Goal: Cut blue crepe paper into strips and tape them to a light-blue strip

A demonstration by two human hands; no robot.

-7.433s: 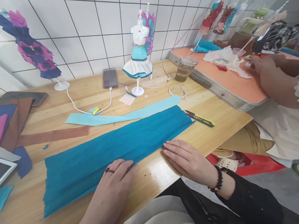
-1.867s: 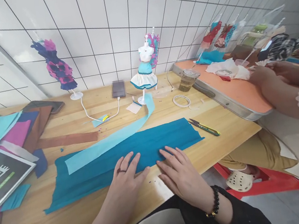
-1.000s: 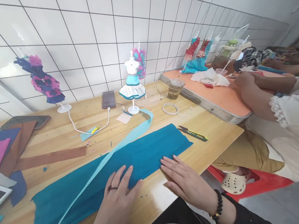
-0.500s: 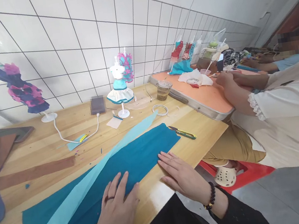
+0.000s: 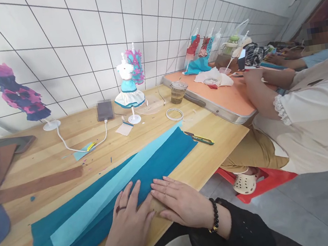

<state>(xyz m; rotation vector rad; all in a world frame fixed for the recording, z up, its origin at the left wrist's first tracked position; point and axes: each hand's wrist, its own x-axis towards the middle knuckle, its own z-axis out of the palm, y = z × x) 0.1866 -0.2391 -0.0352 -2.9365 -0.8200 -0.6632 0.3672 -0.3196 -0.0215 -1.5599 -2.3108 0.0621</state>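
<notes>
The cloth [image 5: 157,163] lies along the desk's [image 5: 147,133] near side, a pale strip [image 5: 106,193] slanting over it. The left hand [image 5: 129,218] rests on its near edge, fingers spread; just beside, the right hand's [image 5: 180,200] fingers extend flat. Snips [image 5: 200,138] lie at the cloth's right end; beyond stand a cup [image 5: 178,94] and dress form [image 5: 128,85].

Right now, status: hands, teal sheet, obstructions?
Left hand, right hand open at near edge of teal sheet. Light blue strip lies across it. Snips by right end, clear of hands.
</notes>
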